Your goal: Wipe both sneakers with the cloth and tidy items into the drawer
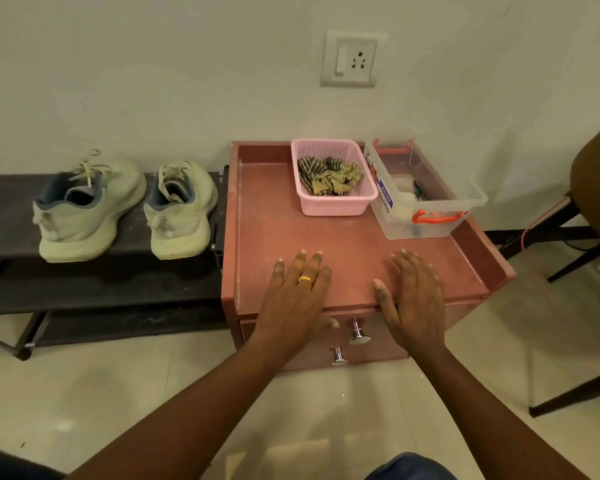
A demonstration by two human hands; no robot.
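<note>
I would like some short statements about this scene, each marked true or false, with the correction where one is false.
1. The sneaker beside the cabinet and the other sneaker stand on the black rack. True.
2. The cloth lies on the rack. False: it lies in the pink basket.
3. The left hand holds the cloth. False: it rests flat on top of the cabinet.
4. The right hand lies open on top of the cabinet. True.

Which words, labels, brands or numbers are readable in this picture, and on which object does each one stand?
Label on the clear box: white letters on blue, too blurred to read.
Sneakers: no brand shows.
Wall socket: no text.
</note>
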